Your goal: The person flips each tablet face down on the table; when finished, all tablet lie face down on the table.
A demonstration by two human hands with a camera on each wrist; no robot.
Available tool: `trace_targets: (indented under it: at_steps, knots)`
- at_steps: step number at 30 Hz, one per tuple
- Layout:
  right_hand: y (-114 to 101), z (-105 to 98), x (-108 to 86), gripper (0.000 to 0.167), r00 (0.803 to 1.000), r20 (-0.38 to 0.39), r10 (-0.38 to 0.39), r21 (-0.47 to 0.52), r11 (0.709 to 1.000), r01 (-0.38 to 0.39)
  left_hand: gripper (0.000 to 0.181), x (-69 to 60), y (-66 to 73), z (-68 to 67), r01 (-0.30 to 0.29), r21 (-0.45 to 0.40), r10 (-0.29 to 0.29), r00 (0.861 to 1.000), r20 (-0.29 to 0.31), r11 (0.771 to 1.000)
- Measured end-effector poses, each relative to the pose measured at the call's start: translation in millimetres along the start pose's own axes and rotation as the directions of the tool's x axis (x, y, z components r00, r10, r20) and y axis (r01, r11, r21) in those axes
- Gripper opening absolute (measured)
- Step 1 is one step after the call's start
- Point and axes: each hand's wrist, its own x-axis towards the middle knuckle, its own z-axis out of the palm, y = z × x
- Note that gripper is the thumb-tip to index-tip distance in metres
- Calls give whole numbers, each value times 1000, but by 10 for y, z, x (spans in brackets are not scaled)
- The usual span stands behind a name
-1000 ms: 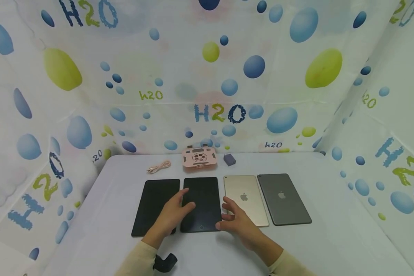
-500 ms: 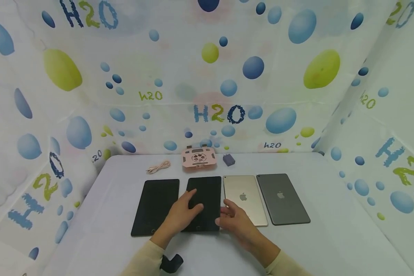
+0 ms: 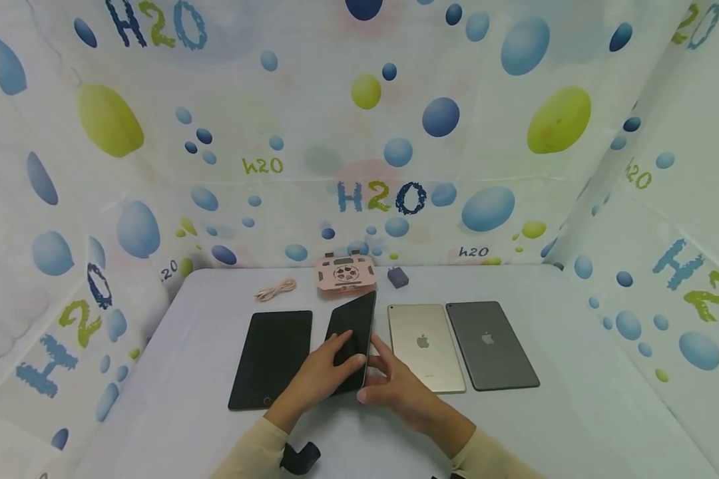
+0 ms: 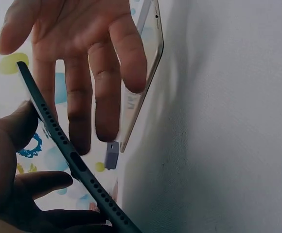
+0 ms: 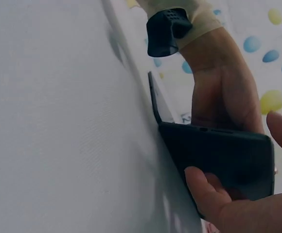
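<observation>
A black tablet [image 3: 356, 316] stands tilted, its right side raised and its left side low near the table. My left hand [image 3: 317, 376] touches its dark screen with spread thumb and fingers. On the other side, my right hand [image 3: 401, 392] is at the raised edge, fingers extended; in the right wrist view fingertips [image 5: 197, 179] overlap the dark face of the tablet [image 5: 228, 155]. The left wrist view shows the tablet [image 4: 78, 162] edge-on between the hands, with the right palm [image 4: 78, 34] facing the camera.
Another black tablet [image 3: 272, 356] lies left, screen up. A gold tablet [image 3: 425, 326] and a grey tablet [image 3: 491, 352] lie right, backs up. Behind are a pink cable [image 3: 275, 289], a pink case [image 3: 345, 273] and a dark charger block [image 3: 398, 277].
The second tablet from the left has gone from lying flat to tilted, its right side rising. My left hand has shifted right across its screen; my right hand has moved slightly left.
</observation>
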Motion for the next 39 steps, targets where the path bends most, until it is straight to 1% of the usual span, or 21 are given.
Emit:
trace_targets:
  at_steps: [2, 5, 9, 12, 15, 17, 20, 24, 28, 30, 35, 39]
  knots:
    - [14, 4, 8, 118, 1000, 18, 11, -6, 1000, -11, 71, -1, 4, -2, -7, -4, 7, 1000, 2, 1000]
    - [39, 6, 24, 122, 1000, 19, 10, -26, 1000, -9, 71, -3, 10, 0, -28, -5, 28, 1000, -6, 1000]
    - [53, 24, 48, 118, 1000, -9, -13, -41, 999, 12, 70, -5, 29, 0, -59, -15, 59, 998, -14, 998]
    - [45, 52, 49, 114, 999, -22, -35, -58, 998, 34, 69, -15, 55, -8, -65, -38, 65, 998, -4, 997]
    - [31, 67, 47, 114, 998, -20, -56, -79, 995, 54, 67, -26, 87, -31, -56, -87, 58, 998, 20, 995]
    - [25, 64, 47, 114, 998, -17, -64, -94, 994, 62, 67, -30, 101, -47, -34, -138, 40, 998, 45, 990]
    - [22, 49, 40, 114, 997, -17, -79, -136, 988, 76, 66, -29, 103, -67, 1, -213, 18, 996, 87, 977]
    - [6, 39, 25, 112, 995, -6, -101, -186, 978, 98, 64, -21, 89, -83, 32, -317, 16, 989, 146, 948]
    - [-37, 46, 6, 107, 992, 6, -129, -226, 966, 127, 65, -16, 96, -94, 54, -433, 39, 978, 203, 900]
    - [-54, 52, 3, 104, 990, 9, -142, -244, 960, 140, 67, -13, 102, -96, 59, -492, 59, 974, 221, 869]
    - [-68, 70, -2, 94, 988, 1, -156, -308, 940, 149, 69, -14, 113, -83, 58, -600, 102, 968, 229, 798]
    - [-77, 90, -12, 85, 985, -22, -170, -379, 913, 150, 68, -23, 118, -77, 57, -650, 118, 968, 222, 757]
